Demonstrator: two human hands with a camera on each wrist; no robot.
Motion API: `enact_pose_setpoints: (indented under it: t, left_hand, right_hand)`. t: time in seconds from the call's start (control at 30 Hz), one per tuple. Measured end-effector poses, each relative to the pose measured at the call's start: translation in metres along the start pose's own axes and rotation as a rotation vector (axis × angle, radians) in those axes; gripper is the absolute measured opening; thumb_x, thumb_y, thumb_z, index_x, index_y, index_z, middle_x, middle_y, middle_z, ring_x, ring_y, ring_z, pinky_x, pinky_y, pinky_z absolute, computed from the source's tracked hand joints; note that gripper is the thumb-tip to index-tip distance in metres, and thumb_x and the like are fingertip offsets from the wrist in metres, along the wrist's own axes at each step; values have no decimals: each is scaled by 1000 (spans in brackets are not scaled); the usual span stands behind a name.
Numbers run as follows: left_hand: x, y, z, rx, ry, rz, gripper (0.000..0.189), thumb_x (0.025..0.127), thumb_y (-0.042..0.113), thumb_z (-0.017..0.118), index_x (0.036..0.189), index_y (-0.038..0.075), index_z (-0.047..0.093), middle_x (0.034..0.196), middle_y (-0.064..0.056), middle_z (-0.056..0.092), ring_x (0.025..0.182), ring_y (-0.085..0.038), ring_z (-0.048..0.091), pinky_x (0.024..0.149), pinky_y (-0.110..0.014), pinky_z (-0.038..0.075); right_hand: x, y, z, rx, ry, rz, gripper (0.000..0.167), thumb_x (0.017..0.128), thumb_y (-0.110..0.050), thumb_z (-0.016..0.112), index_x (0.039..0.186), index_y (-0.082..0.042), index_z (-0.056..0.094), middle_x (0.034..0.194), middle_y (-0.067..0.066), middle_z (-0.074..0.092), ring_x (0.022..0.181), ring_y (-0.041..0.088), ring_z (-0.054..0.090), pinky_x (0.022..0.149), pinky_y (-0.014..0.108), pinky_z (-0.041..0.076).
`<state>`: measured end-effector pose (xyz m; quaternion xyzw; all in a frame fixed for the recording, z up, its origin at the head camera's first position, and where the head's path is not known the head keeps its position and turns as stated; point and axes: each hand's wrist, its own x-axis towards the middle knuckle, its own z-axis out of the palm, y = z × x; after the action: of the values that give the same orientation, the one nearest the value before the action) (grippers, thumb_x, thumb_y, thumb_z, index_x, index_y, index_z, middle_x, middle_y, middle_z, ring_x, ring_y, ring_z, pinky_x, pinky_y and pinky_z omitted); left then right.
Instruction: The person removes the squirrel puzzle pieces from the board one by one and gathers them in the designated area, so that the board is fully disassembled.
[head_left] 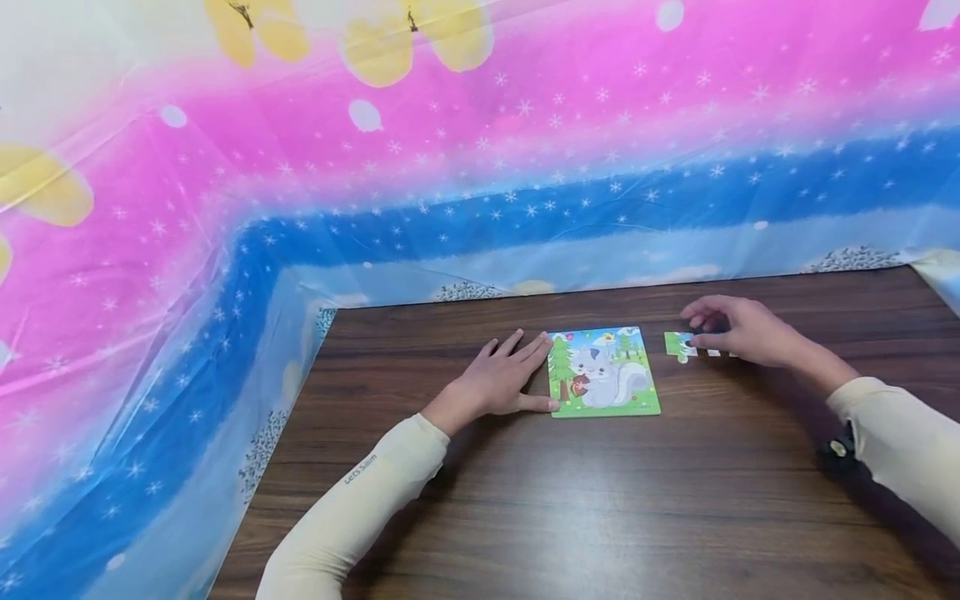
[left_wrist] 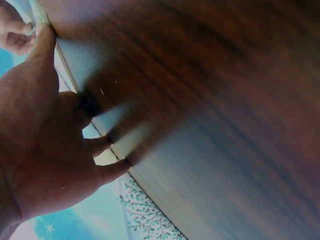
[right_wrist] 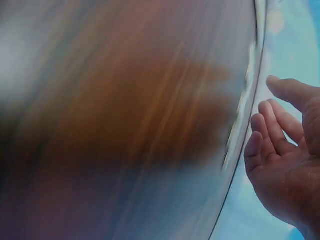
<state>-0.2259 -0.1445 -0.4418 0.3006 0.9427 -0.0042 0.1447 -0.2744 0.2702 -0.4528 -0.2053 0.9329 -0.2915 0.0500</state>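
A square puzzle [head_left: 603, 375] with a grey squirrel, green trees and grass lies flat on the table. My left hand [head_left: 502, 375] rests palm down with fingers spread, its thumb and index fingertip touching the puzzle's left edge. The left wrist view shows the underside of that hand [left_wrist: 50, 135]. Just right of the puzzle are loose jigsaw pieces [head_left: 678, 344], green and white, partly covered by my right thumb. My right hand [head_left: 750, 329] hovers over them with loosely bent fingers. In the right wrist view, this hand [right_wrist: 285, 155] has thumb and fingers apart, nothing between them.
The dark wood-grain table [head_left: 525, 508] runs back to a pink and blue patterned cloth [head_left: 480, 167] hanging behind and along the left. Cream sleeves [head_left: 375, 492] cover both forearms. A small black device [head_left: 838, 450] sits at the right wrist.
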Motion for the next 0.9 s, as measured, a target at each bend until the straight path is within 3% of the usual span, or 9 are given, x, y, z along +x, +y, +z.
enact_pose_setpoints:
  t: [0.27, 0.57, 0.9]
  left_hand:
    - [-2, -1, -1, -2, -16, -10, 102, 98, 78, 49, 173, 26, 3, 181, 6, 4, 169, -30, 5, 133, -62, 15]
    - [0, -1, -1, -15, -7, -6, 101, 99, 77, 49, 173, 25, 5, 181, 5, 5, 168, -31, 6, 133, -62, 15]
    - [1, -1, 1, -15, -6, 3, 101, 99, 77, 49, 173, 24, 5, 181, 4, 4, 168, -31, 5, 133, -62, 15]
  right_hand:
    - [25, -54, 24, 81, -66, -30, 46, 95, -21, 80, 138, -9, 66, 134, 15, 69, 121, 33, 65, 102, 57, 53]
    - [41, -79, 39, -35, -124, -87, 43, 92, -15, 83, 131, -4, 70, 128, 15, 68, 118, 33, 64, 99, 55, 54]
    - [44, -87, 41, -87, -161, -39, 36, 91, -13, 84, 124, -5, 72, 126, 17, 67, 116, 34, 63, 98, 55, 54]
